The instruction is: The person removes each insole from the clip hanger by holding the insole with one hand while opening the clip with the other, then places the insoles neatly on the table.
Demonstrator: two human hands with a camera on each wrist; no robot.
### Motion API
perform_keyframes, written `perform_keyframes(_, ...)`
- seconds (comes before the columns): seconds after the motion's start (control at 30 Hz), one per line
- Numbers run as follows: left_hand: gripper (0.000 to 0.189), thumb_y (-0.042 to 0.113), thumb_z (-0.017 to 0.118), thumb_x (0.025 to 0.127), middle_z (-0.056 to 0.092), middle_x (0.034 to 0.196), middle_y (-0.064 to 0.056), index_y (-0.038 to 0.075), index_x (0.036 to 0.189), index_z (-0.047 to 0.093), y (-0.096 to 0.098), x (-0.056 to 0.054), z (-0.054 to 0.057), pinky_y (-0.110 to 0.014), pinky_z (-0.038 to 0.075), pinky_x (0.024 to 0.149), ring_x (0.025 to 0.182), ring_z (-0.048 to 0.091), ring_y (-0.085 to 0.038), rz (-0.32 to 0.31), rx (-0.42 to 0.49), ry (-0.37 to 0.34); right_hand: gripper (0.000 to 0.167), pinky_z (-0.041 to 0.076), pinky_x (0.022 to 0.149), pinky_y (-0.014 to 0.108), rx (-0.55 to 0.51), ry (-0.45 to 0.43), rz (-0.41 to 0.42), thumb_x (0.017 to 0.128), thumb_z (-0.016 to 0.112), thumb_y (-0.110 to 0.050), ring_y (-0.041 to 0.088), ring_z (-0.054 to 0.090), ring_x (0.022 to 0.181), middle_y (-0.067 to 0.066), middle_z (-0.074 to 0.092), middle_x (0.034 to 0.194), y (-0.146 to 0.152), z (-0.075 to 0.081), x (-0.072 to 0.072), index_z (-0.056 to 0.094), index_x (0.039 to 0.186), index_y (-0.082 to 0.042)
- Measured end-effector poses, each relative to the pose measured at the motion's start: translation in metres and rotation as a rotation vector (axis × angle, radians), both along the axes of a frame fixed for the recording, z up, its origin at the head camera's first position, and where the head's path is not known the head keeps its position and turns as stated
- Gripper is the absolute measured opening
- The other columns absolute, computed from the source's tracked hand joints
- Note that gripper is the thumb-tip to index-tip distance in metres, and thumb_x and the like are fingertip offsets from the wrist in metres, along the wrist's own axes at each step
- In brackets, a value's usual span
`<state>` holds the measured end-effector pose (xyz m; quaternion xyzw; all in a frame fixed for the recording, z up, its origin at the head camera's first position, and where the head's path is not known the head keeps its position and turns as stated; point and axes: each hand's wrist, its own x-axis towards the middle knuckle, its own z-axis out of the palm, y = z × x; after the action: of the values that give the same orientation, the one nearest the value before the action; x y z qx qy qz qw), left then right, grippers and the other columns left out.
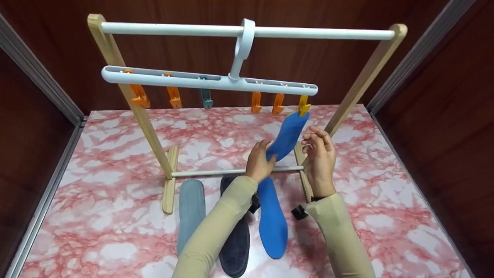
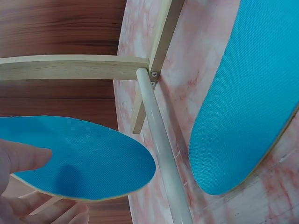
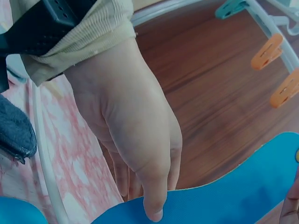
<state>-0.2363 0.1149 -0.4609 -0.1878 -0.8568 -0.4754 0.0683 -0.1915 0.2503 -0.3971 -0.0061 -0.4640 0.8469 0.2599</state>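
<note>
A blue insole [image 1: 288, 133] hangs by its upper end from a yellow clip [image 1: 303, 105] at the right end of the white hanger [image 1: 173, 82]. My left hand [image 1: 259, 161] grips the insole near its lower end, thumb on the blue face and fingers behind it. The left wrist view shows the insole's rounded tip [image 2: 135, 163] reaching past that thumb. Just right of the insole, my right hand [image 1: 321, 160] is raised with fingers loosely bent and nothing in them. Only a sliver of the right hand [image 3: 290, 205] enters the right wrist view, beside the insole's clipped end.
Below lie a second blue insole [image 1: 273, 227], a black insole [image 1: 234, 247] partly behind my left sleeve, and a grey-green insole [image 1: 192, 208]. The hanger hooks over the rack's white rail [image 1: 173, 29]. Orange clips [image 1: 256, 102] and a teal clip [image 1: 206, 98] hang bare.
</note>
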Motion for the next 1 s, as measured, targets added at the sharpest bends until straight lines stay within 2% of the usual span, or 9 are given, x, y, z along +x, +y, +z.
perform_keyframes(0.27,0.035,0.000,0.062,0.087,0.061,0.117,-0.020,-0.002,0.121,0.057,0.000,-0.006,-0.001,-0.043,0.046,0.095,0.110,0.059,-0.034,0.010,0.029,0.029,0.016,0.044,0.054,0.022,0.005,0.015,0.019,0.096,0.049,-0.001,0.017,0.059,0.068,0.010,0.064,0.080,-0.003,0.001,-0.001,0.063,0.102,0.002)
perform_keyframes(0.43,0.026,-0.006,0.058,0.085,0.064,0.106,-0.019,-0.004,0.111,0.062,0.002,-0.007,-0.003,-0.041,0.048,0.092,0.103,0.062,-0.033,0.014,0.036,0.061,0.015,0.045,0.057,0.021,0.014,0.014,-0.006,0.096,0.049,-0.001,0.017,0.059,0.071,0.010,0.064,0.084,-0.004,0.003,-0.003,0.064,0.099,0.000)
perform_keyframes(0.83,0.016,-0.009,0.057,0.080,0.066,0.089,-0.019,-0.004,0.094,0.064,0.005,-0.001,-0.002,-0.041,0.052,0.080,0.087,0.066,-0.033,0.024,0.055,0.151,0.014,0.045,0.064,0.023,0.055,0.036,-0.079,0.094,0.052,0.002,0.019,0.057,0.085,0.011,0.062,0.094,-0.006,0.011,-0.006,0.065,0.100,0.000)
perform_keyframes(1.0,0.012,-0.007,0.057,0.081,0.068,0.087,-0.018,-0.001,0.089,0.063,0.004,0.001,-0.001,-0.041,0.052,0.077,0.084,0.066,-0.030,0.010,0.045,0.111,0.013,0.045,0.067,0.022,0.060,0.031,-0.098,0.094,0.053,0.001,0.019,0.057,0.088,0.010,0.061,0.098,-0.001,0.017,-0.007,0.064,0.101,-0.001)
